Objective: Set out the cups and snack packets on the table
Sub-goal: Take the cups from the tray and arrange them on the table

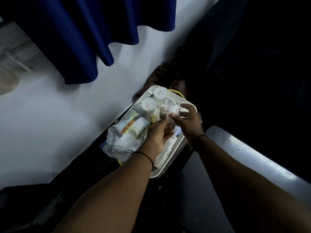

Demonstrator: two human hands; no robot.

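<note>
A white tray (pixel 188 102) rests on a dark surface beside the wall. Two white cups stand upside down in its far end, one (pixel 161 93) behind the other (pixel 148 105). A third white cup (pixel 172 107) lies to their right, and my right hand (pixel 189 122) has its thumb and fingers around it. Snack packets (pixel 134 125) and a crumpled clear plastic bag (pixel 121 143) fill the tray's left side. My left hand (pixel 157 133) hovers over the tray's middle with its fingers apart, and its fingertips touch a small labelled jar (pixel 163 112). White napkins (pixel 165 152) lie under my left wrist.
A white wall (pixel 58 115) runs along the left, with a dark blue curtain (pixel 80 39) hanging over it. A grey padded seat edge (pixel 249 158) is at the right. A brown bag (pixel 168 78) sits beyond the tray in deep shadow.
</note>
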